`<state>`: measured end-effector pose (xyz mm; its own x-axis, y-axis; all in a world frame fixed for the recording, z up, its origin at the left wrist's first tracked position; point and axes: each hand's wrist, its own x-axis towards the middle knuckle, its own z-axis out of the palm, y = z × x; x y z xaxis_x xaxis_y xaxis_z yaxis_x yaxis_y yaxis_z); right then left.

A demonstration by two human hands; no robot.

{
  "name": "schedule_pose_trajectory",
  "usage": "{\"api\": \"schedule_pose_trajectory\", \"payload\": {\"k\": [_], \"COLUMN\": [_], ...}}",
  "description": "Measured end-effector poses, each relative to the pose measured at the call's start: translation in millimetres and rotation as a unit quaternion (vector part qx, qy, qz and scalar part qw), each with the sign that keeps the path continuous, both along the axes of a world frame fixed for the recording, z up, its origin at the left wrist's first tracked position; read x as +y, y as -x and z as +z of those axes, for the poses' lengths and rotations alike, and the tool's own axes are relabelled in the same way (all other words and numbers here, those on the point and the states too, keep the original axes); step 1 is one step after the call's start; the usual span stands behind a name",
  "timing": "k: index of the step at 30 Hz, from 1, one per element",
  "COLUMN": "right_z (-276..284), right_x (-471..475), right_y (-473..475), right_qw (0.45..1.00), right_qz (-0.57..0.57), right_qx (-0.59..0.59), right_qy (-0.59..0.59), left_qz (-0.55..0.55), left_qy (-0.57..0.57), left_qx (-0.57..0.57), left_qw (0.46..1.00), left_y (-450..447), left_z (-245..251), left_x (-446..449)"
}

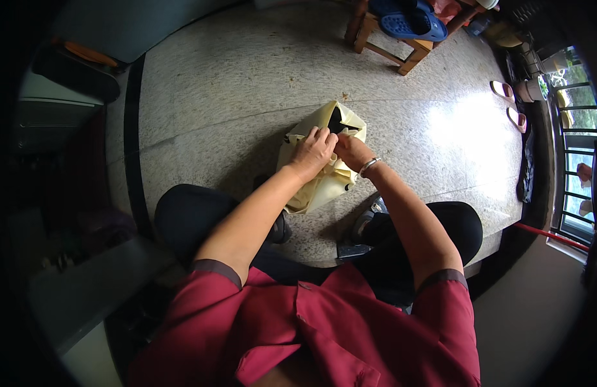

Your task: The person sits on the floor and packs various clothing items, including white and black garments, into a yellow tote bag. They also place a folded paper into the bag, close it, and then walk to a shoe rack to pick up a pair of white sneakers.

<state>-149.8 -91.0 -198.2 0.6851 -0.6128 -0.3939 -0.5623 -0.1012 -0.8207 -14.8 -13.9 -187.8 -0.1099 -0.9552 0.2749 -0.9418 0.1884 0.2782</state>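
Observation:
A pale yellow bag (315, 200) of smooth, creased material stands on the floor between my feet. Its top gapes at the far side, where something dark shows inside. My left hand (314, 151) lies over the near left part of the opening, its bent fingers on the bag's gathered material. Close against it, my right hand (352, 151), with a silver bracelet (369, 166) at the wrist, pinches the material at the middle of the opening. The fingertips of both hands nearly meet, and what lies between them is hidden.
Beyond the bag, a wooden stool (410, 57) carries blue clogs (410, 25). Pink slippers (503, 91) and a potted plant (536, 89) are by the barred window (577, 155) on the right. A dark cabinet stands at the left. My knees flank the bag.

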Motion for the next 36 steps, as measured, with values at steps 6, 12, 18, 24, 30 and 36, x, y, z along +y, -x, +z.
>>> {"api": "schedule_pose_trajectory", "payload": {"k": [6, 12, 18, 24, 30, 36], "right_z": [0, -18, -15, -13, -35, -21], "right_x": [-5, -3, 5, 9, 11, 18], "right_y": [4, 2, 0, -1, 0, -11], "right_qw": [0.997, 0.995, 0.974, 0.954, 0.924, 0.926], "right_qz": [0.041, 0.060, 0.097, 0.136, 0.187, 0.162], "right_qx": [-0.055, -0.031, 0.021, 0.070, 0.130, 0.222], "right_qy": [0.027, 0.076, 0.206, 0.256, 0.309, 0.259], "left_qz": [-0.096, -0.052, -0.082, -0.100, -0.093, -0.167], "left_qy": [0.096, 0.096, 0.012, -0.022, -0.149, -0.293], "left_qx": [-0.028, 0.014, 0.155, 0.118, 0.130, -0.016], "left_qw": [0.990, 0.994, 0.985, 0.988, 0.976, 0.941], "left_y": [-4, -10, -16, -16, 0, -8], "left_z": [-1, 7, 10, -3, -22, 27], "left_x": [-5, 0, 12, 28, 51, 53]}}
